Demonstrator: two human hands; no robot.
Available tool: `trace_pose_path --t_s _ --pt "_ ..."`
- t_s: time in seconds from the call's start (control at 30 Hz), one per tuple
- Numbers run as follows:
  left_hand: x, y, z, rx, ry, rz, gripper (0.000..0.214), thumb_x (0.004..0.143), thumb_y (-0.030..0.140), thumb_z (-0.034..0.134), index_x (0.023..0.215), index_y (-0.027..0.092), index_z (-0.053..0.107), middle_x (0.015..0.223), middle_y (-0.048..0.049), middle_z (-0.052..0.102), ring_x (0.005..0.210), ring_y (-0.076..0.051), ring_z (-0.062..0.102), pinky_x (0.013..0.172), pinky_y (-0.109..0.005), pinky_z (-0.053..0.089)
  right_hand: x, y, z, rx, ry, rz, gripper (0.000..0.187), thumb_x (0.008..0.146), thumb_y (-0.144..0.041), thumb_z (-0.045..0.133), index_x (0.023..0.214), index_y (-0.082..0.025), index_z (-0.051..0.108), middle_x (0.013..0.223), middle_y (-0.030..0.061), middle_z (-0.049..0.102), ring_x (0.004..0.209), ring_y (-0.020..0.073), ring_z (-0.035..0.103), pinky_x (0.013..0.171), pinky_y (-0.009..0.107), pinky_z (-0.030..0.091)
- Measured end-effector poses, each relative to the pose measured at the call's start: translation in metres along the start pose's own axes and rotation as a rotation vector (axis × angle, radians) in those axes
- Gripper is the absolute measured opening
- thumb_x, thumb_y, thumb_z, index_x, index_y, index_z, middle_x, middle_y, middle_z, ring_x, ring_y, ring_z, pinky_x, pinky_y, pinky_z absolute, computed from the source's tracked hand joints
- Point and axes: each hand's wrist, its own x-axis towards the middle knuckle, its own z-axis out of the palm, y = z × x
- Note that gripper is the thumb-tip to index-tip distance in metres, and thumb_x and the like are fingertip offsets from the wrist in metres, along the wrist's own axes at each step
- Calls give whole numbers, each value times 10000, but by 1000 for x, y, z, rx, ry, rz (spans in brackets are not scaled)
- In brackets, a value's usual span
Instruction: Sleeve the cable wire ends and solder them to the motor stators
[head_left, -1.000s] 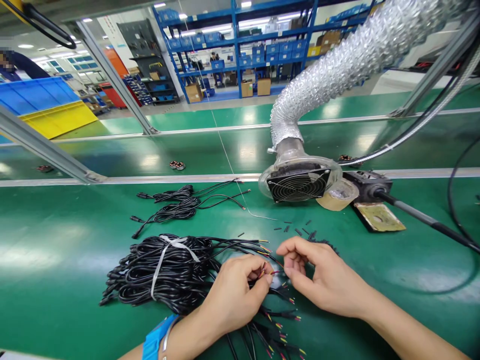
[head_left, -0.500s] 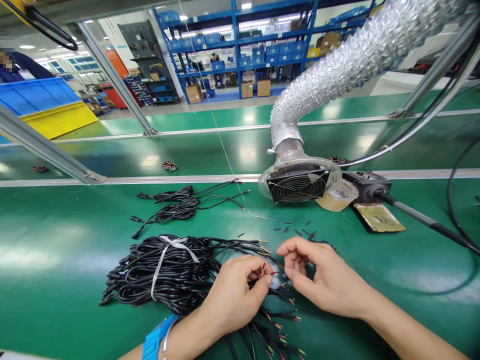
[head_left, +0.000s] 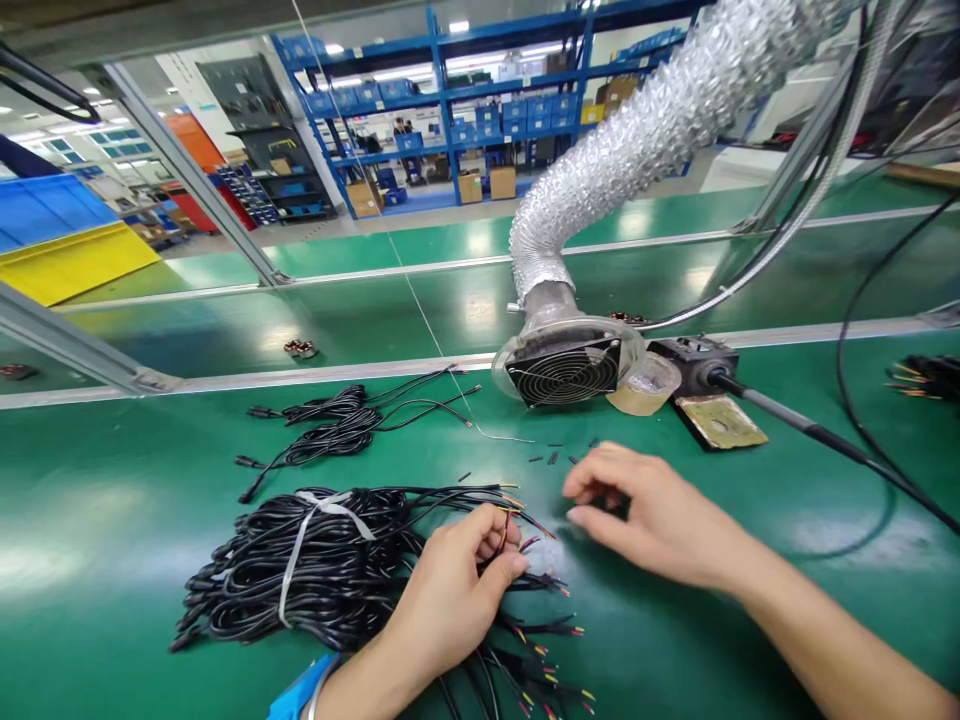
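My left hand (head_left: 450,590) is closed in a pinch on the stripped coloured wire ends (head_left: 517,535) of a black cable from the big tied bundle of black cables (head_left: 300,570). My right hand (head_left: 652,515) hovers just right of those ends, above small black sleeve pieces (head_left: 551,458) scattered on the green table (head_left: 112,520). Its fingers are curled toward the thumb; whether they hold a piece is hidden.
A smaller loose cable bunch (head_left: 330,430) lies behind the bundle. A fume-extractor fan (head_left: 564,372) on a silver flexible duct (head_left: 645,130) stands at mid table, with a tape roll (head_left: 646,385), a soldering stand (head_left: 694,362) and a yellowed sponge (head_left: 720,422) beside it.
My right hand has drawn away from the wire ends, up and to the right over the sleeve pieces. The view has shifted slightly to the right. My left hand keeps its pinch.
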Motion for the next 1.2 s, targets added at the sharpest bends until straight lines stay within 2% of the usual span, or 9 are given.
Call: trace_pose_path --t_s 0.07,0.13,0.4,0.47,0.57,0.7,0.83,0.97,1.2 --pt "0 0 0 -2 -8 -19 28 844 207 605 831 193 585 742 35 592 681 -128 498 645 -229 390 -2 10 -16 -158 -78 44 79 840 -162 593 774 -204 585 784 8 598 782 183 529 700 304 428" --pt "0 0 1 -1 -12 -29 32 842 218 606 834 191 590 737 32 592 678 -131 499 644 -232 393 -3 16 -20 -263 -149 53 116 835 -141 583 738 -200 555 755 12 585 798 201 510 727 330 417" --pt "0 3 0 -13 -18 -13 41 848 209 595 817 182 596 730 28 599 671 -129 506 637 -229 389 -3 17 3 -527 -144 13 178 892 -93 463 741 -185 477 789 62 550 789 230 490 798 396 406" --pt "0 2 0 -22 -19 -4 38 852 201 591 820 181 600 730 30 599 670 -127 507 642 -226 392 -4 12 2 -473 -143 -15 184 925 -106 426 765 -188 462 805 60 546 793 225 487 802 392 409" --pt "0 2 1 -12 -15 12 37 853 192 592 824 186 613 726 38 597 669 -123 503 652 -224 389 -7 2 0 -206 -124 -24 150 978 -154 399 849 -198 460 836 29 549 784 188 501 743 322 424" --pt "-1 2 0 18 -8 30 52 844 174 598 798 192 613 715 47 589 665 -119 491 645 -225 368 -8 -8 7 66 -100 -114 155 960 -105 424 956 -208 540 914 14 581 819 144 541 754 271 430" --pt "-1 1 0 25 -14 35 54 847 178 596 798 195 612 705 53 574 657 -117 480 637 -229 355 -6 -10 18 123 -44 -187 202 900 -75 476 961 -195 626 867 24 604 761 137 557 705 261 434" --pt "-1 1 0 28 -17 35 65 849 176 592 788 196 603 695 56 555 660 -118 472 640 -233 351 -5 -10 21 153 -22 -169 194 879 -89 513 995 -188 634 847 19 617 686 120 543 641 241 438" --pt "-1 1 -1 40 -19 42 65 849 187 594 786 204 597 671 64 525 640 -115 453 628 -233 339 -4 -8 22 152 -36 -168 241 860 -69 520 1038 -190 627 860 15 617 707 117 554 662 232 454"
